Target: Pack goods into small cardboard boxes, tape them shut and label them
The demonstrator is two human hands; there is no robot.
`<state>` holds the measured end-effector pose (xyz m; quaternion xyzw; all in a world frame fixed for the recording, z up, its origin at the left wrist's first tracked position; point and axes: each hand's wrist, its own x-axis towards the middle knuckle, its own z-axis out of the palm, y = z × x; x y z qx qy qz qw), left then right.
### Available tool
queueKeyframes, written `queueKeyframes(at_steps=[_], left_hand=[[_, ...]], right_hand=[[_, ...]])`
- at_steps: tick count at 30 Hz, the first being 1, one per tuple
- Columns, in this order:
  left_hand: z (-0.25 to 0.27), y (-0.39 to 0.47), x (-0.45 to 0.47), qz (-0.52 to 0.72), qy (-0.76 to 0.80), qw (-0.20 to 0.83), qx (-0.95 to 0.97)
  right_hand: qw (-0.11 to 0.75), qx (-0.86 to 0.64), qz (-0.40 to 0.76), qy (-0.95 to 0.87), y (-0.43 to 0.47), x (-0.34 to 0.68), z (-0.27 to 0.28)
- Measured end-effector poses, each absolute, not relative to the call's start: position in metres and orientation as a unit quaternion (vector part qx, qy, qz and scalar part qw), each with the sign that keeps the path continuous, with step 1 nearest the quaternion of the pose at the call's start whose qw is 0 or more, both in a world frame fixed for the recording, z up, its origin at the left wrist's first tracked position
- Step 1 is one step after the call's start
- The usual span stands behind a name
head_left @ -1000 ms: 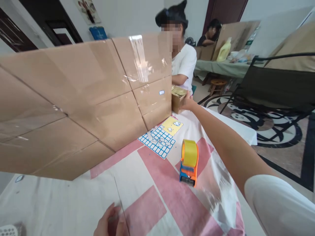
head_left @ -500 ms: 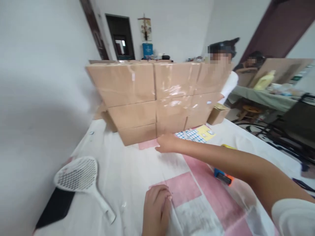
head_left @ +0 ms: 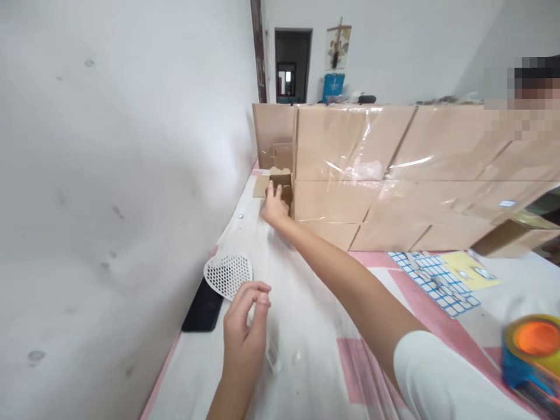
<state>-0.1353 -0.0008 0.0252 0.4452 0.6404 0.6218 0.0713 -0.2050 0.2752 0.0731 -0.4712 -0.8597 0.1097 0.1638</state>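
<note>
My right hand (head_left: 275, 207) reaches far forward across the table, its fingers apart at a small open cardboard box (head_left: 286, 195) by the left end of the cardboard wall. The fingertips overlap the box's near edge; whether they grip it I cannot tell for sure, but they look spread. The wall (head_left: 336, 201) is built of brown cardboard boxes and covered with shiny clear tape. Nearer to me, my left hand (head_left: 247, 318) hovers with loosely bent fingers and nothing visible in it. Just beyond it lies a white racket (head_left: 228, 273), its handle partly hidden by this hand.
Under the racket is a flat black object (head_left: 202, 309). A blue-lined grid sheet (head_left: 437, 280) and yellow paper (head_left: 470, 271) lie before the wall. At right stands a tape dispenser (head_left: 525, 361), and farther back another open box (head_left: 511, 236). A person (head_left: 536, 87) is behind the wall.
The view has turned left. My right hand has moved from the wall's lower front edge to the small box at its left end. My left hand has lifted from the cloth towards the racket.
</note>
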Motion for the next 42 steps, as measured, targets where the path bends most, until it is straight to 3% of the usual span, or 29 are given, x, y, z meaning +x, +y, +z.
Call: queueKeyframes(at_steps=[6, 14, 20, 25, 30, 34, 42], left_hand=[[0.039, 0.067, -0.168, 0.688, 0.628, 0.037, 0.362], [0.011, 0.177, -0.224, 0.728, 0.648, 0.006, 0.223], [-0.017, 0.194, -0.255, 0.731, 0.635, 0.018, 0.249], [-0.031, 0.190, -0.267, 0.718, 0.643, 0.036, 0.264], [-0.023, 0.181, -0.277, 0.661, 0.667, -0.012, 0.343], [-0.016, 0.172, -0.294, 0.586, 0.684, 0.048, 0.432], [-0.011, 0.170, -0.298, 0.522, 0.699, 0.006, 0.489]], right_hand=[[0.204, -0.461, 0.113, -0.856, 0.297, -0.226, 0.063], [0.271, -0.404, 0.133, -0.864, 0.279, -0.227, 0.067], [0.268, -0.319, 0.180, -0.891, 0.276, -0.211, 0.056], [0.330, -0.269, 0.245, -0.871, 0.248, -0.179, 0.019], [0.221, -0.414, 0.169, -0.867, 0.244, -0.165, -0.022], [0.154, -0.447, 0.134, -0.871, 0.268, -0.190, -0.032], [0.095, -0.465, 0.090, -0.875, 0.297, -0.239, -0.033]])
